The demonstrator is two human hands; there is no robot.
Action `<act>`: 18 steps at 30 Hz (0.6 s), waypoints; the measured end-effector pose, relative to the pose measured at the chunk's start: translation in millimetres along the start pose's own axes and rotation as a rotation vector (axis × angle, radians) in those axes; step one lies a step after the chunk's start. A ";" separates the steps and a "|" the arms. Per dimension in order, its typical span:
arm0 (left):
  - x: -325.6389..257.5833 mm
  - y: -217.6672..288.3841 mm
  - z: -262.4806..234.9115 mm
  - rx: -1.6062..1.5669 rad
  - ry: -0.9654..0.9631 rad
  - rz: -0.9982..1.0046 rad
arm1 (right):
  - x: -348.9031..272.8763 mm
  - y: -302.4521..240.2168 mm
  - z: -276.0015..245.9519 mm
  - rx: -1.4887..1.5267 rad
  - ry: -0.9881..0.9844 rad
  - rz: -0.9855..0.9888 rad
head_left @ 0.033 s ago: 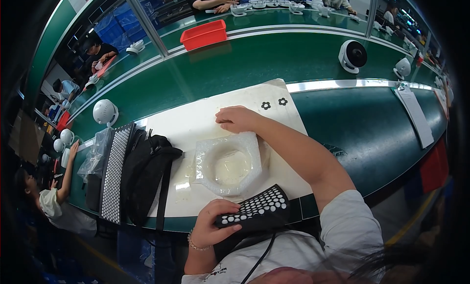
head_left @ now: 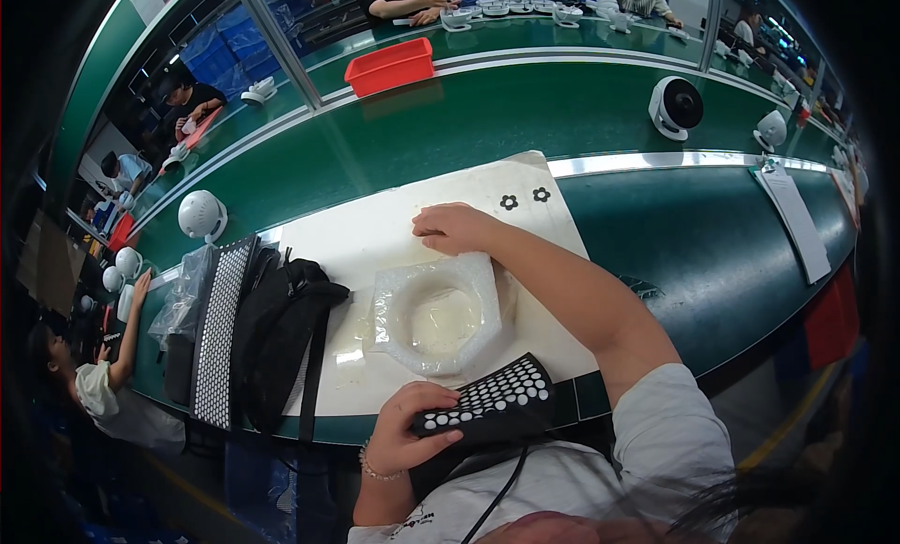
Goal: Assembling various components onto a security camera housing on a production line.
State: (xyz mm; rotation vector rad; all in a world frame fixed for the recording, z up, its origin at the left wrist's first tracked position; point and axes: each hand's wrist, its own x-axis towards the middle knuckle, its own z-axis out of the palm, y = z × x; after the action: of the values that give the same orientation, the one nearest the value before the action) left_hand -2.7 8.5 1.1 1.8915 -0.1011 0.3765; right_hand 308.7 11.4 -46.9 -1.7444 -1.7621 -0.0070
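My left hand (head_left: pixel 412 426) grips the end of a black piece with rows of white dots (head_left: pixel 502 390) at the table's near edge, its thumb in front and fingers over the top. Beyond it, a white foam block (head_left: pixel 386 305) with a round hollow lies on a white sheet (head_left: pixel 328 234); the hollow looks wrapped in clear film. My right hand (head_left: pixel 457 228) rests on the sheet just past the block's far side, fingers low and loosely bent, with nothing visible in them. My right forearm passes the block's right side.
Left of the sheet lie a black bag (head_left: pixel 281 328), a white-dotted black strip (head_left: pixel 223 333) and clear plastic (head_left: pixel 183 300). White round fan-like devices (head_left: pixel 675 108) stand on the green conveyor. A red bin (head_left: pixel 390 68) and a clipboard (head_left: pixel 792 220) are farther off. Co-workers sit left and across.
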 end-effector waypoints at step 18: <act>0.2 -0.8 -0.3 0.000 -0.002 0.012 | 2.5 -12.2 -12.0 0.034 -0.147 0.134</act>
State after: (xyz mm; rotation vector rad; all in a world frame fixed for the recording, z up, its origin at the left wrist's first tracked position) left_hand -2.4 9.1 0.5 1.8916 -0.1142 0.3827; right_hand 303.2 6.9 -31.1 -1.8756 -1.7326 0.2120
